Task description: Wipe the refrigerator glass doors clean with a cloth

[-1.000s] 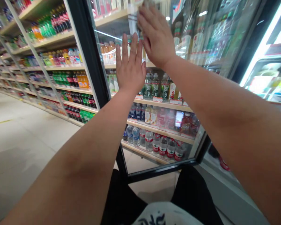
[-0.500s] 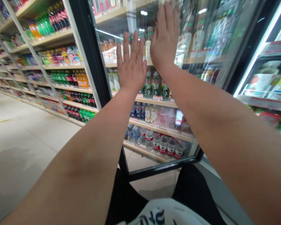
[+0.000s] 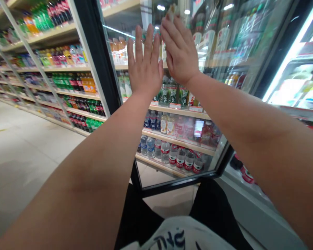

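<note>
A glass cooler door (image 3: 156, 178) with a black frame stands open before me. My left hand (image 3: 145, 66) lies flat on the glass, its fingers spread and nothing in it. Beside it on the right, my right hand (image 3: 181, 52) presses a pale cloth (image 3: 171, 12) against the pane with its fingers together. Only a small edge of the cloth shows beyond the fingertips; the palm hides the rest.
Shelves with several rows of bottled drinks (image 3: 181, 158) show through the glass. Long drink shelves (image 3: 75, 92) run along the left above a pale tiled floor (image 3: 28, 152). The lit cooler interior (image 3: 299, 83) is at the right, and my knees are close below the door.
My right hand has slid down and left over the glass with the cloth, tilting leftward toward my left hand. The left hand stays flat in nearly the same place.
</note>
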Available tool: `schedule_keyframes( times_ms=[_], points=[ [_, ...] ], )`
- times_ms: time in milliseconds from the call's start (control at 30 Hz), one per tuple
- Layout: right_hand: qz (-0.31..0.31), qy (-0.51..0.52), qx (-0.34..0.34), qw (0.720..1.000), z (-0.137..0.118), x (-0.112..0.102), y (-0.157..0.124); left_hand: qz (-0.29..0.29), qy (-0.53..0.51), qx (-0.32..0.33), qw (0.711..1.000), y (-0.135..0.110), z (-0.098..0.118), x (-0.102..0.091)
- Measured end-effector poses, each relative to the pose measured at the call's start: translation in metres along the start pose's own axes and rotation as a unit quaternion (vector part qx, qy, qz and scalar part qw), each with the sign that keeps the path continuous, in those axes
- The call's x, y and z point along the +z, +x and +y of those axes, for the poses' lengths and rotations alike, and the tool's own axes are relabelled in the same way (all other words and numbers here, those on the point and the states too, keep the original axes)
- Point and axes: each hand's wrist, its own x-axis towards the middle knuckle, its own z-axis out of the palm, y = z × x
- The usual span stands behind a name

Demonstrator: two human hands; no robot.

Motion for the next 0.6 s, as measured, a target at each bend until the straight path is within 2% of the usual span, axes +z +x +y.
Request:
schedule_keyframes(
  times_ms=[33, 67, 167, 200, 267, 333, 400, 433, 500, 600],
  points=[
    [0.009, 0.011, 0.002, 1.0, 0.003, 0.0, -0.004, 0.009, 0.011, 0.007, 1.0, 0.0, 0.0, 0.0],
    [0.034, 0.015, 0.034, 0.999, 0.006, 0.0, -0.007, 0.016, 0.018, 0.013, 1.0, -0.001, 0.001, 0.0],
    [0.129, 0.002, 0.179, 0.975, 0.009, 0.003, -0.014, 0.022, -0.003, 0.023, 0.999, -0.002, 0.002, 0.001],
    [0.142, 0.0, 0.201, 0.969, 0.007, 0.002, -0.016, 0.021, -0.017, 0.024, 0.999, -0.003, 0.003, 0.001],
    [0.102, 0.009, 0.166, 0.981, 0.002, -0.005, -0.023, 0.021, -0.035, 0.026, 0.999, -0.003, 0.003, 0.001],
    [0.004, 0.018, 0.077, 0.997, -0.004, -0.018, -0.032, 0.028, -0.026, 0.03, 0.999, -0.003, 0.002, 0.002],
    [-0.08, 0.005, 0.003, 0.997, -0.005, -0.028, -0.042, 0.043, 0.015, 0.035, 0.998, -0.002, -0.001, 0.004],
    [-0.094, -0.014, -0.007, 0.995, -0.003, -0.03, -0.046, 0.049, 0.04, 0.04, 0.997, -0.001, -0.002, 0.004],
    [-0.062, -0.065, 0.041, 0.995, 0.006, -0.023, -0.051, 0.055, 0.078, 0.044, 0.994, 0.0, -0.004, 0.005],
    [0.077, -0.113, 0.186, 0.973, 0.021, -0.001, -0.05, 0.045, 0.084, 0.037, 0.995, -0.001, -0.003, 0.004]
  ],
)
